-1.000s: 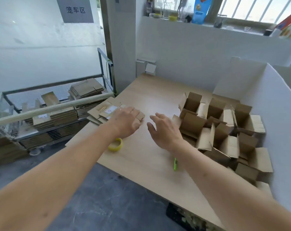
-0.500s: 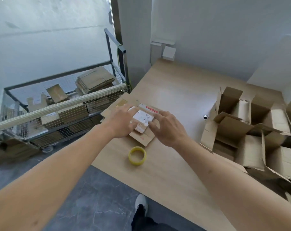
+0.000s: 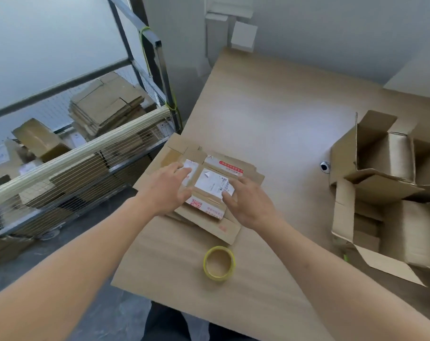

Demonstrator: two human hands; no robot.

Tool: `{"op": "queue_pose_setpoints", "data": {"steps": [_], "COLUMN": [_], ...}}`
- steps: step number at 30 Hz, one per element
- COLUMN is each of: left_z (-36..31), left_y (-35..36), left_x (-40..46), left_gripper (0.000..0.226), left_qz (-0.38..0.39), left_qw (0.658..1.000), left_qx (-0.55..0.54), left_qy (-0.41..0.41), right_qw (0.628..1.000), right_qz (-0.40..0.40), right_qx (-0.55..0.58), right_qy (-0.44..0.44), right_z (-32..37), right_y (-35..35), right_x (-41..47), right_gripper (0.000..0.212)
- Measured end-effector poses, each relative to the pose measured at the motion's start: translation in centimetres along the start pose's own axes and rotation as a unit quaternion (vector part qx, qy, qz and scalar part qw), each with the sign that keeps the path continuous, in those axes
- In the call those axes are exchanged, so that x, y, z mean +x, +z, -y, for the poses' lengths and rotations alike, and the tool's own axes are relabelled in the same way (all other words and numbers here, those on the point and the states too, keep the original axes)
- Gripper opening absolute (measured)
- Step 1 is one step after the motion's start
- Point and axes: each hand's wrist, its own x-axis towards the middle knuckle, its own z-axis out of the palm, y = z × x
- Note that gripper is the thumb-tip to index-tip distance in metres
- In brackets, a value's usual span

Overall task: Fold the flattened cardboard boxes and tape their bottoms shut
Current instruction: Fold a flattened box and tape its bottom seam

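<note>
A small stack of flattened cardboard boxes (image 3: pixel 233 226) lies near the table's left edge; the top one carries white shipping labels and red print. My left hand (image 3: pixel 168 188) rests on the top box's left side with its fingers spread over a label. My right hand (image 3: pixel 247 201) touches the right side, fingertips on the label's corner. Neither hand has the box lifted. A yellow roll of tape (image 3: pixel 218 263) lies flat on the table just in front of the stack, apart from both hands.
Several folded open boxes (image 3: pixel 391 193) crowd the table's right side. A small black-and-white round object (image 3: pixel 325 166) lies beside them. The wooden table (image 3: pixel 270 114) stretches bare toward the wall. A wire cart (image 3: pixel 73 166) full of flat cardboard stands left of the table.
My view has tilted down and closer to the stack. Both hands, reaching a second ago, have settled onto the top flattened box from either side.
</note>
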Motion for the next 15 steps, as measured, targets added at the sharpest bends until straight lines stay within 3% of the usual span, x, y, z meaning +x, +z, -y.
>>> {"op": "queue_pose_setpoints", "data": {"steps": [9, 15], "left_z": [6.0, 7.5], "left_y": [3.8, 6.8], "left_x": [9.5, 12.4], "left_gripper": [0.067, 0.082], "left_qz": [0.106, 0.123], "left_qw": [0.993, 0.992], "left_qx": [0.002, -0.03], "left_qy": [0.043, 0.004], "right_qw": [0.973, 0.923], "right_qz": [-0.008, -0.061], "right_qx": [0.098, 0.192], "right_qy": [0.209, 0.328], "right_z": [1.6, 1.9], "right_y": [7.5, 10.3], "right_x": [5.7, 7.7], "right_gripper": [0.056, 0.077]}}
